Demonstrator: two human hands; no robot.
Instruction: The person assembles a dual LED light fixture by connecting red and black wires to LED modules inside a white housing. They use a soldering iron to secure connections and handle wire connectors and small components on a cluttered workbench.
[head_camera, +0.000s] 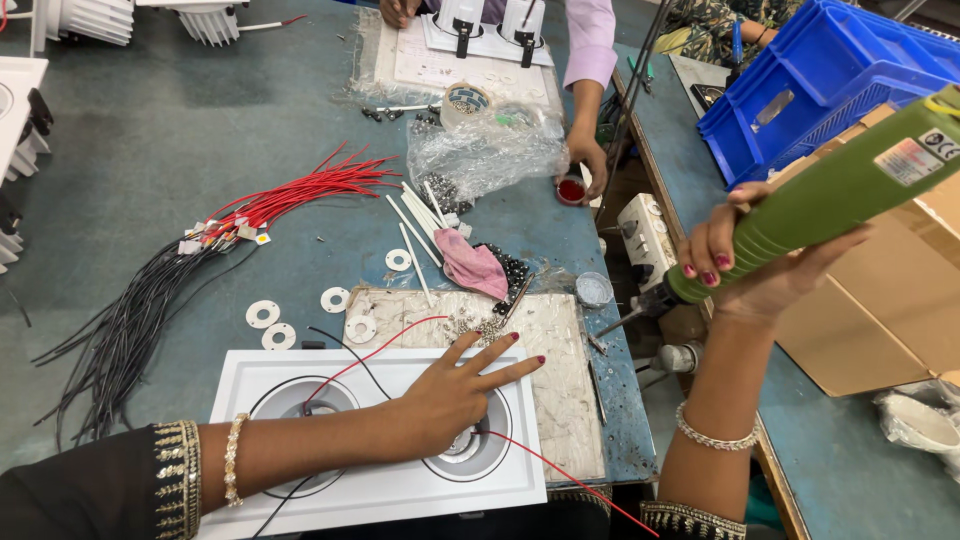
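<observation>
The white twin-lamp frame (380, 375) lies flat on the table (150, 150) at its near edge, and the left hand (455, 395) is pressed on it with the fingers spread, the palm beside the right-hand round opening (470, 445). Nothing is grasped by this hand; the frame is only held down. A red wire (385, 348) and a black wire (345, 350) run out of the left opening, and another red lead trails from under the palm toward the table edge.

The green electric screwdriver (830, 195) is clasped in the right hand (745, 260), fingers wrapped round the barrel, the bit (620, 322) pointing down and left, well off the frame and out over the gap beside the table.

For this step, the frame is judged best kept pinned flat so that it cannot turn under the driver. The wires should be laid clear of the opening before the bit is brought in, as a lead could be caught. The tool is best set upright over the screw; whether a screw is already seated cannot be told. Loose screws (470, 322) lie on the plastic-covered board (560, 380) just behind the frame, white washers (263, 314) to its left.
</observation>
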